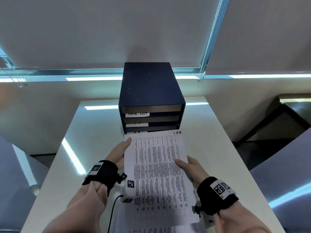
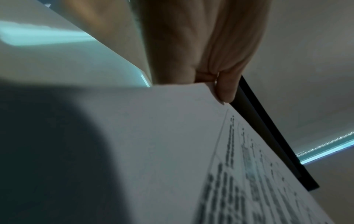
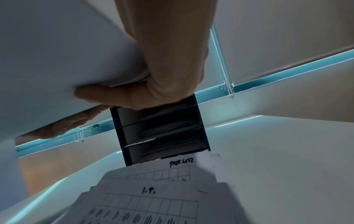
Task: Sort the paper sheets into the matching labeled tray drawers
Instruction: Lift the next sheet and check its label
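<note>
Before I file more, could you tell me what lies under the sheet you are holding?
Under the H.R sheet, more sheets lie stacked on the table, marked I.T and TASK LIST. How many lie beneath is hidden.

Hovering flat before a dark blue tray unit (image 1: 151, 91) labelled TASK LIST, I.T, H.R: a printed sheet (image 1: 159, 175) marked H.R; more sheets (image 3: 145, 197) lying below.

Office setting: white desk (image 1: 210, 132) bearing a labelled document tray cabinet (image 1: 151, 91), roller blinds (image 1: 101, 31) covering the window behind.
</note>
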